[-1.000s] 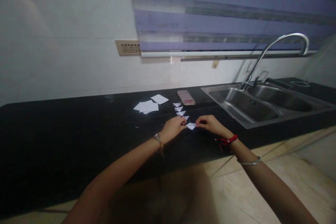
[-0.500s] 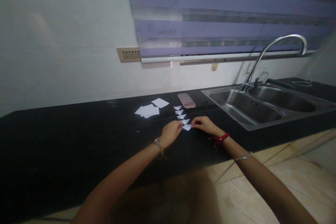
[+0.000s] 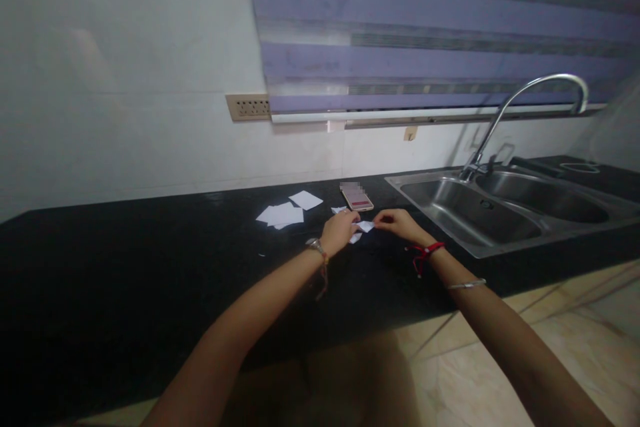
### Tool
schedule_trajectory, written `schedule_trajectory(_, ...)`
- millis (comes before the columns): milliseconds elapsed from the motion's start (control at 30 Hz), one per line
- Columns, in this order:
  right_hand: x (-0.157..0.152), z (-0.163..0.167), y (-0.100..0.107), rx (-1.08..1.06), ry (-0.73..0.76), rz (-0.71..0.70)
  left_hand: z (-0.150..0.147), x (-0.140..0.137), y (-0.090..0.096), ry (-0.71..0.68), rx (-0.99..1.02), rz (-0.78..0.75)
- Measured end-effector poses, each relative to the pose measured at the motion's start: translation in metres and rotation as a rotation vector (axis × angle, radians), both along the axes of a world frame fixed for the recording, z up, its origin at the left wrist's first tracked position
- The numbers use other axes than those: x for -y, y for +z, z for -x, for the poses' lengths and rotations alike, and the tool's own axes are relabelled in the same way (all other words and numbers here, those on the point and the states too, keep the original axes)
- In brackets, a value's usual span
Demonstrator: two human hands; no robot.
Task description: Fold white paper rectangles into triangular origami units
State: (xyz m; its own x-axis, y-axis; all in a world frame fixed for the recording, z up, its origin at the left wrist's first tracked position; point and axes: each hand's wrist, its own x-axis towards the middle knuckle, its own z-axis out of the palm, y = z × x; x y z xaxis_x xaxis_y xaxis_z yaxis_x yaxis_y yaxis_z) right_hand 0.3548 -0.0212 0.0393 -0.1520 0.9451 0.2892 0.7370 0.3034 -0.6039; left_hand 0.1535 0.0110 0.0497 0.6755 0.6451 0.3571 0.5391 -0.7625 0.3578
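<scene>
Between both hands is a small white folded paper (image 3: 367, 227), shaped like a little boat. My left hand (image 3: 340, 229) has its fingertips closed at the left end of that paper. My right hand (image 3: 399, 225) pinches the right end between thumb and fingers. Another folded paper (image 3: 355, 238) lies just below it, partly covered by my left hand. Beyond the left hand, one more folded piece (image 3: 339, 209) shows on the counter; any others in the row are hidden behind my fingers.
Flat white paper sheets (image 3: 285, 214) lie left of my hands on the black counter (image 3: 150, 267), with a single sheet (image 3: 306, 199) beside them. A phone (image 3: 358, 197) lies behind the hands. To the right are a steel double sink (image 3: 470, 250) and a faucet (image 3: 495, 123).
Both hands have moved away from me and slightly right, carrying the nearest folded paper off the end of the row. My left hand now covers part of the row.
</scene>
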Motion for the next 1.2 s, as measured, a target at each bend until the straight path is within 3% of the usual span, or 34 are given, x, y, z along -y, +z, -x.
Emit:
schedule_trajectory(167,-0.028,-0.014,0.002,0.026,-0.064,-0.045,-0.025,-0.038,0.007,0.035,-0.047,0.016)
schedule_trajectory(400,-0.056,-0.023,-0.017,0.042,-0.047,-0.046,-0.033,-0.070,-0.007,0.054,-0.078,0.047)
schedule_trajectory(700,-0.076,-0.029,-0.031,0.028,-0.030,-0.017,-0.033,-0.073,-0.012,0.061,-0.052,0.066)
schedule_trajectory(1200,-0.082,-0.033,-0.039,-0.029,-0.005,0.012,-0.031,-0.079,-0.023,0.059,0.009,0.074)
